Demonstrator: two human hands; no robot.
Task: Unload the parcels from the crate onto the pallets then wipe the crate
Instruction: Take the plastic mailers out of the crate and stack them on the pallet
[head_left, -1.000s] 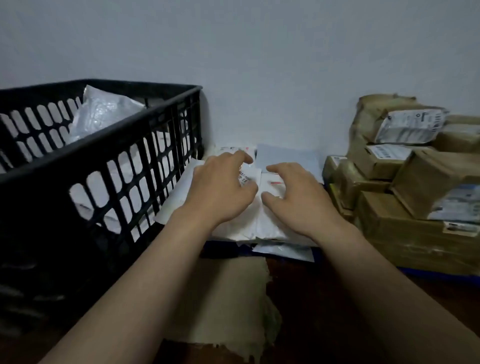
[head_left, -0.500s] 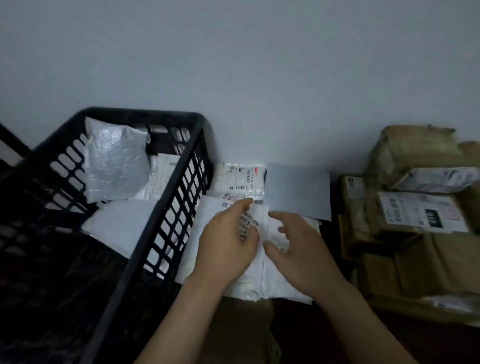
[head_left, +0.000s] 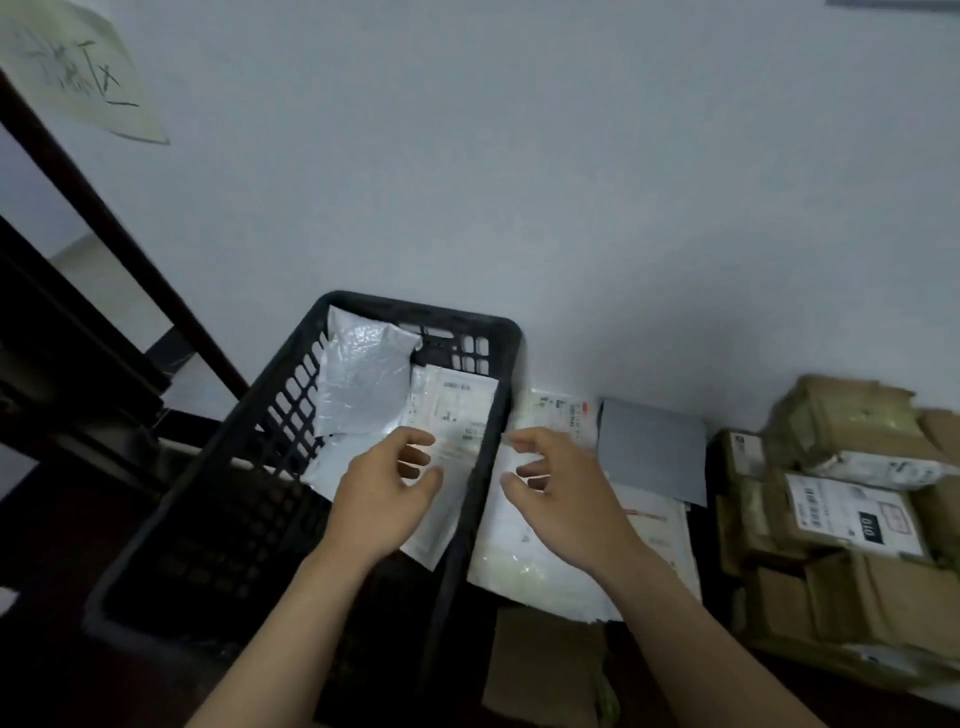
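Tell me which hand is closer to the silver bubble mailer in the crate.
Left. The left hand is over the crate, just short of the silver bubble mailer; the right hand is outside the crate's right wall, over white parcels there.

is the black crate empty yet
Not empty. A silver bubble mailer and a white labelled parcel lie inside the crate, at its far end.

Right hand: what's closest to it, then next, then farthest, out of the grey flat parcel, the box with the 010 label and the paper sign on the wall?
From the right hand:
1. Grey flat parcel, just to its right.
2. Box with the 010 label, farther off on the right side.
3. Paper sign, high up at far left.
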